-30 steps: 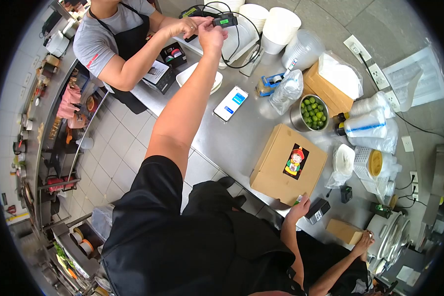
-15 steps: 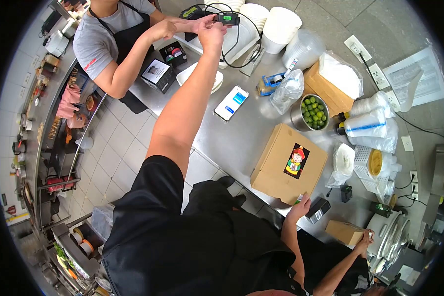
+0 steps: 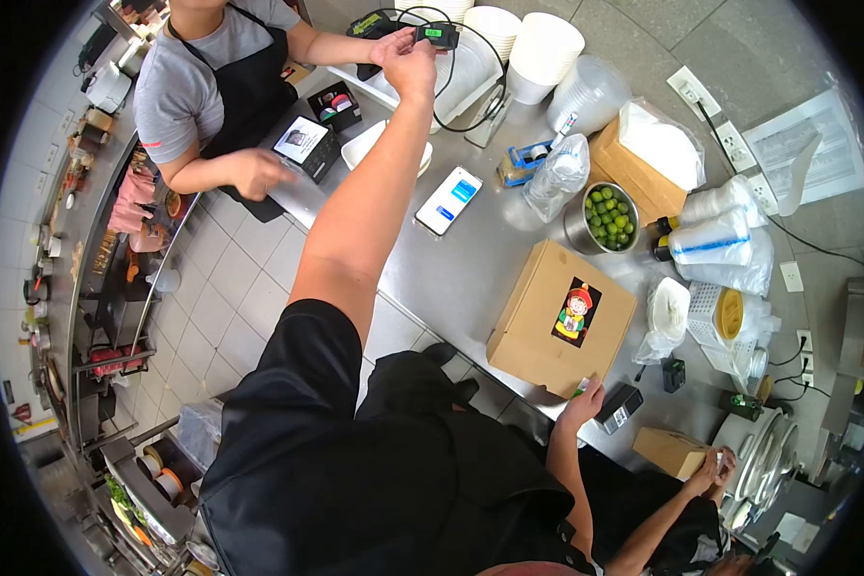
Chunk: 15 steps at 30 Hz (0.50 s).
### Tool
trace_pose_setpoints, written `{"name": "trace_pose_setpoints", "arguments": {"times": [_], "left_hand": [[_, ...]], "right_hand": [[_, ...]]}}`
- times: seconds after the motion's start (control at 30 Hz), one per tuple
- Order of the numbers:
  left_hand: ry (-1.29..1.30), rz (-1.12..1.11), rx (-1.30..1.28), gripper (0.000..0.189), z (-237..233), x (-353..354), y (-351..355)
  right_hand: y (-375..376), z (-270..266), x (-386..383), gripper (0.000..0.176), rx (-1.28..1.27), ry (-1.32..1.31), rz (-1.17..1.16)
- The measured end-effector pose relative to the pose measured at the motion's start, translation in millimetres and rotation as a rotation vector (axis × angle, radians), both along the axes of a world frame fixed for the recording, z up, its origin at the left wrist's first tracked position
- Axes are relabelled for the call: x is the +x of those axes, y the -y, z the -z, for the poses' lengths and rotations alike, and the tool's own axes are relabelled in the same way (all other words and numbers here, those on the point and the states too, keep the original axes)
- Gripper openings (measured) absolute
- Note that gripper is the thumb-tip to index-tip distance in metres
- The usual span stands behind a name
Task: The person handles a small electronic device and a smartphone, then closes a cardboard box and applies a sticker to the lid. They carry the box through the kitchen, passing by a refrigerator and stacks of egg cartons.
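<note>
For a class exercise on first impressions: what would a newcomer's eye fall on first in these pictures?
Probably the cardboard box with a bright cartoon sticker, on the steel counter by the person's right hand. Next, the metal container of green fruit beyond it and the lit phone lying flat. At the top of the view, the left hand meets a co-worker's hand at a black device with a green display.

Top [image 3: 374,480]: plain black, loose and softly creased
Left sleeve [image 3: 283,384]: black, short, wide-hemmed, at the top's left side
Small studs [image 3: 568,540]: pale, near the top's right edge
Trousers [image 3: 408,379]: black, beyond the top
Shoes [image 3: 440,353]: dark, rounded toes
</note>
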<state>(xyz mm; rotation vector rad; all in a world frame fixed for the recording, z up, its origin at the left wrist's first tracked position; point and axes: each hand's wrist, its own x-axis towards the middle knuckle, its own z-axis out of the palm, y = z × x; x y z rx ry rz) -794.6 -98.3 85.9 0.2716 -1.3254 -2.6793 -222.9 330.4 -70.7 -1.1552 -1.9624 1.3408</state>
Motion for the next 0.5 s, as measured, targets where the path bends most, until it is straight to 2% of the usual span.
{"name": "trace_pose_setpoints", "arguments": {"times": [0.03, 0.1, 0.23, 0.3, 0.5], "left_hand": [[0.0, 0.0, 0.001, 0.023, 10.0, -8.3, -7.2], [-0.068, -0.503, -0.312, 0.021, 21.6, -17.0, -29.5], [-0.074, -0.464, -0.204, 0.029, 11.5, -10.6, -25.7], [-0.055, -0.352, -0.157, 0.034, 5.8, -5.9, -20.3], [-0.018, -0.452, -0.201, 0.039, -1.8, -1.8, -26.8]], "right_hand": [[-0.5, 1.4, 0.0, 0.04, 0.001, 0.0, 0.0], [-0.7, 3.0, -0.1, 0.04, -0.006, -0.016, 0.015], [0.8, 1.0, -2.2, 0.04, -0.014, -0.029, 0.022], [1.7, 0.1, -1.5, 0.038, 0.003, -0.032, 0.02], [1.9, -1.2, -1.4, 0.038, -0.006, -0.036, 0.009]]}}
